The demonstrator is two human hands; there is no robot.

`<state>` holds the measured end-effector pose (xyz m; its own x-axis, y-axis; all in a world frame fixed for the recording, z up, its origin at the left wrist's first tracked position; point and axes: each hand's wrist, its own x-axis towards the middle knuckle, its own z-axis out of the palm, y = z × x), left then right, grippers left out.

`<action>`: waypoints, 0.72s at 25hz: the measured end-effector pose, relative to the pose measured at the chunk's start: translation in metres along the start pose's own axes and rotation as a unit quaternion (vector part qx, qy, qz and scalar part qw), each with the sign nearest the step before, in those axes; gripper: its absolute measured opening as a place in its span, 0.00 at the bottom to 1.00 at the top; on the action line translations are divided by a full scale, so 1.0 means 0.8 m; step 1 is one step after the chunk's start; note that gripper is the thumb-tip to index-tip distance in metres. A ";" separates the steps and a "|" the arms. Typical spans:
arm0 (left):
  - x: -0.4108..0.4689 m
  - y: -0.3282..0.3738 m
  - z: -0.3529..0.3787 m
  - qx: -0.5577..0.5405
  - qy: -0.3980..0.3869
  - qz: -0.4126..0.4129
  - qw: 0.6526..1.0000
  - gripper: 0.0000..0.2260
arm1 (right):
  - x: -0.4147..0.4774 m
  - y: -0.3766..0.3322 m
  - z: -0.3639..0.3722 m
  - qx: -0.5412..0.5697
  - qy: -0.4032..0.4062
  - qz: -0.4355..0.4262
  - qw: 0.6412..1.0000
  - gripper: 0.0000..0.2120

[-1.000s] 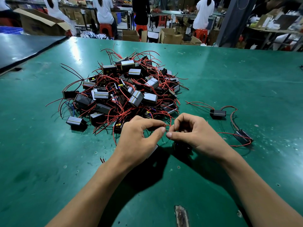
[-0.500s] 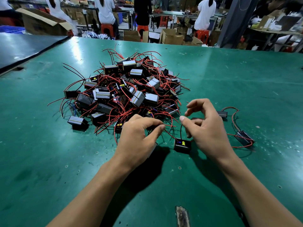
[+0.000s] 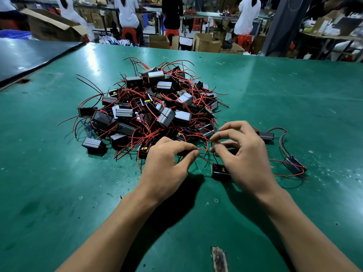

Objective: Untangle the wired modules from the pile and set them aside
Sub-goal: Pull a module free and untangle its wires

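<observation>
Module lead, i.e. the red wire, spans the short gap btwn both hands. L hand: thumb and index fingers pinch the wire on the pile side. R hand: fingers curled; thumb and one fingertip appear to nip the same wire, other fingers raised off it. Probable reason: L hand anchors the tangle while R hand works the lead out w/o dragging neighbouring units.

Module on this lead, as far as it can be traced, rests on the surface just below the R hand. It sits outside the pile but is tied to it by wire. Judged status: nearly free, not yet set aside.

Far set-aside module and near set-aside module lie to the R of the hands, leads looped loosely around them.

Room for moving is widest to the R, past those two units, and toward the operator. Stray wire ends fan out on the pile's L and far sides; avoid sweeping through them. Surface far edge is well beyond the pile. At L the surface meets a dark panel. No edge is near the work pos.
</observation>
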<state>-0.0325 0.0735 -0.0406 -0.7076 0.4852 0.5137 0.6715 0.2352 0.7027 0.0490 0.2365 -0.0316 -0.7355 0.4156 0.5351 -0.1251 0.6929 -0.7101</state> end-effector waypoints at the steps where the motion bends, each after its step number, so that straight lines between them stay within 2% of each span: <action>1: 0.000 0.000 0.000 0.002 -0.001 0.005 1.000 0.06 | -0.001 -0.001 0.002 -0.011 -0.019 -0.015 1.000 0.07; 5: 0.001 -0.002 0.001 0.017 0.001 0.033 0.999 0.06 | -0.005 -0.005 0.005 -0.021 -0.076 -0.055 0.995 0.06; 8: 0.001 -0.001 0.001 0.020 0.009 0.051 0.998 0.06 | -0.005 -0.007 0.003 0.002 -0.095 -0.055 0.994 0.06; 11: 0.001 -0.002 0.000 0.036 0.010 0.072 0.997 0.05 | -0.006 -0.010 0.003 0.021 -0.094 -0.033 0.995 0.01; 15: 0.000 -0.003 -0.001 0.052 -0.009 0.098 0.994 0.06 | -0.008 -0.013 0.006 0.035 -0.075 0.018 0.996 0.06; 18: 0.002 -0.001 -0.001 0.028 -0.024 0.069 0.997 0.05 | -0.007 -0.012 0.006 0.022 -0.066 0.011 0.997 0.07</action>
<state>-0.0341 0.0732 -0.0401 -0.5977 0.5558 0.5778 0.7735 0.2101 0.5980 0.0511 0.2249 -0.0300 -0.8195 0.3470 0.4561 -0.1354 0.6561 -0.7425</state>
